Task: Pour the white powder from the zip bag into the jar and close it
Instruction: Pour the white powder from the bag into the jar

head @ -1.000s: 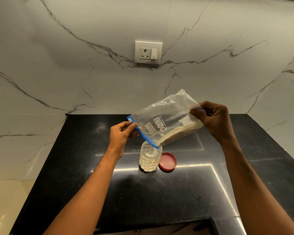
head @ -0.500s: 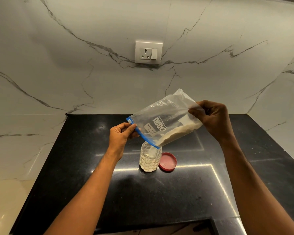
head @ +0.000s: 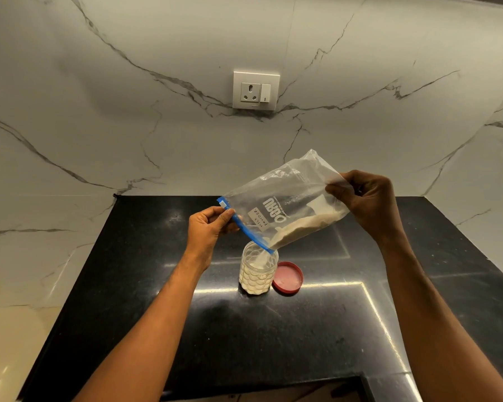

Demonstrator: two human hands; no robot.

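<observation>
A clear zip bag [head: 285,204] with a blue zip strip is tilted mouth-down over an open, dimpled clear jar [head: 257,271] on the black counter. White powder lies along the bag's lower edge and runs from its lowest corner into the jar, which is partly filled. My left hand [head: 208,227] pinches the blue zip edge at the bag's upper left. My right hand [head: 366,201] grips the bag's raised bottom end. The red lid [head: 288,277] lies inside-up on the counter, touching the jar's right side.
The black countertop [head: 273,329] runs to marble walls at the back and both sides. A wall socket with a switch [head: 256,90] sits above the counter. The counter's front edge has a cut-out at the lower right.
My right hand has lifted the bag's bottom end a little, so the bag tilts steeper. Powder keeps sliding toward the mouth and into the jar. Jar and lid have not moved.
</observation>
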